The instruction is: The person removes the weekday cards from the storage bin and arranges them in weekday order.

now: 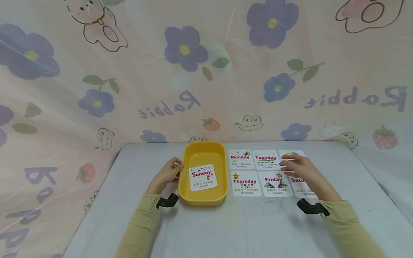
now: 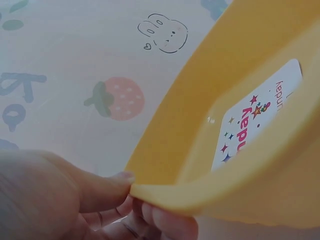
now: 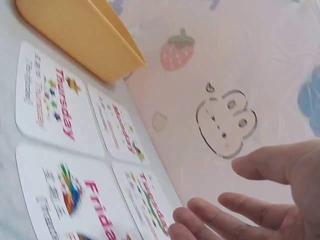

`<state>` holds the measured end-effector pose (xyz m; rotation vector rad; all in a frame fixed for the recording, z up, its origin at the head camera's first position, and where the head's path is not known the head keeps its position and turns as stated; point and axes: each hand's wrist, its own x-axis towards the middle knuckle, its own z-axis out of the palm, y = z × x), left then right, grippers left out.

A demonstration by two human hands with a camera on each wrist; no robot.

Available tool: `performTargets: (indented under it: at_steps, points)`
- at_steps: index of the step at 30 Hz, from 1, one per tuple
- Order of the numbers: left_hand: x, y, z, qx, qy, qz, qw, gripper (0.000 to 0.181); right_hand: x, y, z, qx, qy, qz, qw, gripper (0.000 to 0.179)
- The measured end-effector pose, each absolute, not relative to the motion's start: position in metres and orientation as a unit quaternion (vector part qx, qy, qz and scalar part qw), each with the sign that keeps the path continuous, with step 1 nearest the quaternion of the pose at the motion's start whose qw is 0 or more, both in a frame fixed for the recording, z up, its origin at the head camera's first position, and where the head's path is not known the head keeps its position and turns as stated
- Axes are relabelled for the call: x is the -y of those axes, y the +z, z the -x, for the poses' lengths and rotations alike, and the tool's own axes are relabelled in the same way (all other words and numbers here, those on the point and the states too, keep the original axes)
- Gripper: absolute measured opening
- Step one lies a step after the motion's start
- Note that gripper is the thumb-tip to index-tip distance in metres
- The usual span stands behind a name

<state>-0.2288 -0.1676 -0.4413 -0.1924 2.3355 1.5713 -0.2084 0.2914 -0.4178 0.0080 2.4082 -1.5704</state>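
Note:
My left hand [image 1: 167,173] pinches the left rim of a yellow tray [image 1: 222,159], thumb on top and fingers beneath, as the left wrist view shows. Inside the tray lies the Sunday card [image 1: 203,178]. Over the right end of the laid-out cards hovers my right hand [image 1: 303,174], fingers spread and holding nothing. Beneath it, the Saturday card [image 1: 304,193] and another card [image 1: 290,153] behind it are partly covered. The Tuesday card [image 1: 266,160] and Friday card [image 1: 275,184] lie just left of that hand, with the Monday card [image 1: 241,160] and Thursday card [image 1: 246,184] beyond, nearer the tray.
The cards form two rows to the right of the tray on a white table [image 1: 204,237]. A patterned curtain [image 1: 225,86] with flowers and rabbits rises behind the table's back edge. Each wrist wears a black strap-on device [image 1: 312,207].

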Motion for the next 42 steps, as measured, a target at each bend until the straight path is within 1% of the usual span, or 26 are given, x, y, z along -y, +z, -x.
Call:
performTargets:
  at_steps: [4,9,19,28,34,42]
  points:
    - [0.168,-0.441,0.229,-0.82,0.546,0.068,0.158,0.012,-0.268,-0.418,0.211,-0.808,-0.571,0.003,0.143,0.06]
    - [0.168,-0.441,0.228,-0.821,0.543,0.068,0.161,0.013,-0.243,-0.417,0.216,-0.778,-0.607,0.037,0.158,0.057]
    - [0.167,-0.439,0.228,-0.818,0.548,0.067,0.162,0.012,-0.196,-0.402,0.223,-0.746,-0.637,0.079,0.178,0.057]
    - [0.168,-0.44,0.23,-0.814,0.554,0.066,0.163,0.012,-0.148,-0.396,0.225,-0.714,-0.663,0.087,0.207,0.054]
    - [0.169,-0.439,0.229,-0.813,0.557,0.057,0.161,0.012,-0.118,-0.396,0.218,-0.684,-0.689,0.085,0.224,0.052]
    - [0.169,-0.439,0.227,-0.812,0.558,0.058,0.158,0.012,-0.087,-0.398,0.217,-0.68,-0.69,0.061,0.24,0.061]
